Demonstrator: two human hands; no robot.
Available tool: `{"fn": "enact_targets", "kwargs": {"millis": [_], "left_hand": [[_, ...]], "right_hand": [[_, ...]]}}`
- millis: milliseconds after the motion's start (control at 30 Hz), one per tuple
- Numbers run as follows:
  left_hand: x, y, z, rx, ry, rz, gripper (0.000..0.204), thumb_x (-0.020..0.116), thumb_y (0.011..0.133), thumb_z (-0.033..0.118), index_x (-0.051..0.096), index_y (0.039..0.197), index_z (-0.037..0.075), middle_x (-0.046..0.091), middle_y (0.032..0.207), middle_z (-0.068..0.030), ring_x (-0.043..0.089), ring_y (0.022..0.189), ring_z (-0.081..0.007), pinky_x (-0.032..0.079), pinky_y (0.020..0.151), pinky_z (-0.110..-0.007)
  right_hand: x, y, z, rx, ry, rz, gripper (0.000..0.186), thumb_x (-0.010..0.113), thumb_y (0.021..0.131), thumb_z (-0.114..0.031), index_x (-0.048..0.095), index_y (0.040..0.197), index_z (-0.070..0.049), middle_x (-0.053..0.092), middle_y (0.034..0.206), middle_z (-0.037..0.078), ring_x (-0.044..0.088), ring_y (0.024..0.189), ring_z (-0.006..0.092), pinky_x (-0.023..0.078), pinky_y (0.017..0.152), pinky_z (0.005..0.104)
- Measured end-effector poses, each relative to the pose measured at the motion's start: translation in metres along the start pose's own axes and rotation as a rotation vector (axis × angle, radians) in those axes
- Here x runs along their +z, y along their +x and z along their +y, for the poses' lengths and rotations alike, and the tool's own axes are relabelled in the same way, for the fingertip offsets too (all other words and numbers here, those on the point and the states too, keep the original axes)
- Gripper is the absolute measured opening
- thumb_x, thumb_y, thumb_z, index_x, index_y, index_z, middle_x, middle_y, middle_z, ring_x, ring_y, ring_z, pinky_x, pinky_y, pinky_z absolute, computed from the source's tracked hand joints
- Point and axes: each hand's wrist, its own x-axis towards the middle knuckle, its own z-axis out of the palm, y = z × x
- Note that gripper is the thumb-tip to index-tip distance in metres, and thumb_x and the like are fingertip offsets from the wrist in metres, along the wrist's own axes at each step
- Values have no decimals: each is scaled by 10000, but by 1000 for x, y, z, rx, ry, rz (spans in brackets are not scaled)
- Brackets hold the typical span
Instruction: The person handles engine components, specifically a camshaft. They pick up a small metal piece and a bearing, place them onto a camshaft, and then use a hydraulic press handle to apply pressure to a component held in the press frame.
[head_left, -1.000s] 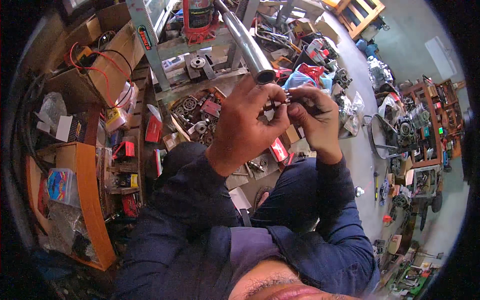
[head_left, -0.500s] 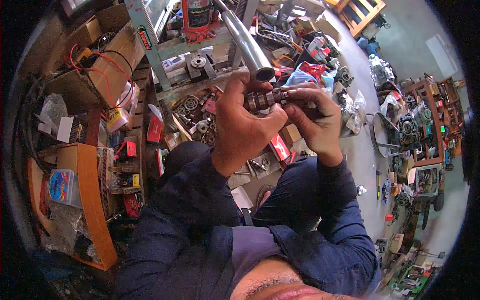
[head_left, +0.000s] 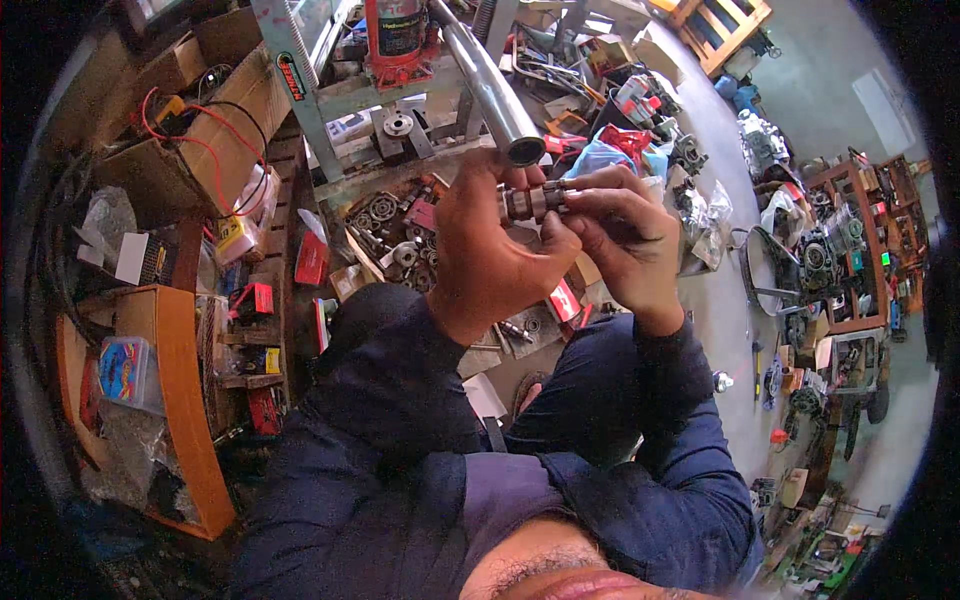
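Head-worn fisheye, steeply downward, close

The person wears a dark blue jacket with long sleeves that reach down to both wrists, dark blue trousers, and no gloves, so the left hand and the right hand are bare.

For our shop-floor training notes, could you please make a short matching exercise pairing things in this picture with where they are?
Things:
1. small ribbed grey metal shaft
2. long shiny metal pipe
3. red cylindrical jack
4. blue-topped clear plastic box

Places:
A. on the orange wooden shelf at far left
B. upright on the grey metal frame, top centre
C. between the left hand and right hand
D. slanting down, open end just above the hands

Pairs: 1-C, 2-D, 3-B, 4-A
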Motion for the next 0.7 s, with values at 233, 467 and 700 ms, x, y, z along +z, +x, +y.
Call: {"fn": "enact_targets", "kwargs": {"millis": [233, 467, 700], "left_hand": [[-2, 3, 3, -200, -117, -50, 420, 697, 680, 20, 494, 1047, 16, 601, 889, -83, 629, 783, -121, 545, 715, -281], [-3, 3, 9, -246, -183, -20, 426, 700, 681, -13, 493, 1052, 21, 618, 913, -82, 628, 781, -99, 547, 722, -276], [-5, 3, 13, -141, -95, -30, 437, 710, 674, -4, 495, 1054, 24, 631, 913, -102, 680, 804, -148, 562, 701, -302]], "right_hand": [[1, -2, 1, -16, 11, 10, 190, 754, 815, -6, 716, 1001, -17, 679, 1045, 134, 671, 964, 221, 546, 821, 329], [-1, -1, -3, -63, -59, 4, 171, 747, 813, 1, 725, 978, -39, 680, 1067, 142, 682, 981, 248, 552, 832, 348], [-3, 0, -12, -202, -358, -53, 171, 723, 815, -20, 711, 984, -37, 663, 1055, 149, 683, 960, 288, 553, 810, 352]]}}
